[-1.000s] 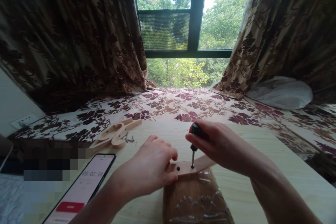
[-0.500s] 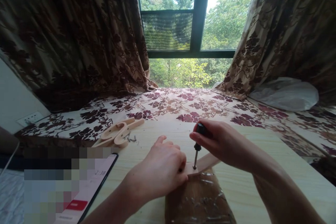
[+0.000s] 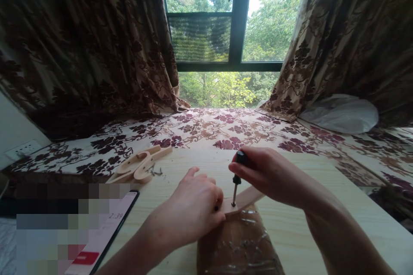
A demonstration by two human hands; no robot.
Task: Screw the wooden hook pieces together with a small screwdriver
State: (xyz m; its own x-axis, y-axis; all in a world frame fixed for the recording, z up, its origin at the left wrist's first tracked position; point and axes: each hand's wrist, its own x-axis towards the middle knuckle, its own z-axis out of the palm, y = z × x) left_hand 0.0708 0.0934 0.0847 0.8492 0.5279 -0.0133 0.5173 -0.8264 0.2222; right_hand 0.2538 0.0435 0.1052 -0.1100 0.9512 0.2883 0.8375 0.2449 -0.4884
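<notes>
My right hand [image 3: 261, 169] is wrapped round the black handle of a screwdriver [image 3: 237, 176], which stands nearly upright. Its tip meets a dark screw head in a curved pale wooden piece [image 3: 248, 198]. The left end of that piece is gripped by my left hand [image 3: 198, 202], fingers curled over it and partly hidden. Under the wooden piece lies a brown block wrapped in clear tape [image 3: 238, 245]. Further left on the table are more curved wooden pieces [image 3: 142, 165] with a small pile of screws [image 3: 155, 171] beside them.
A phone [image 3: 119, 223], partly pixelated, lies at the left edge of the pale wooden table [image 3: 309, 223]. Behind the table is a ledge with a floral cloth [image 3: 206, 129], carrying a clear plastic bag [image 3: 342, 114] at the right. Patterned curtains [image 3: 129, 43] flank the window.
The whole view has shifted slightly, so things appear a little further left. Both hands keep their grips, and the screwdriver tip stays on the screw. The phone's timer reads one second more.
</notes>
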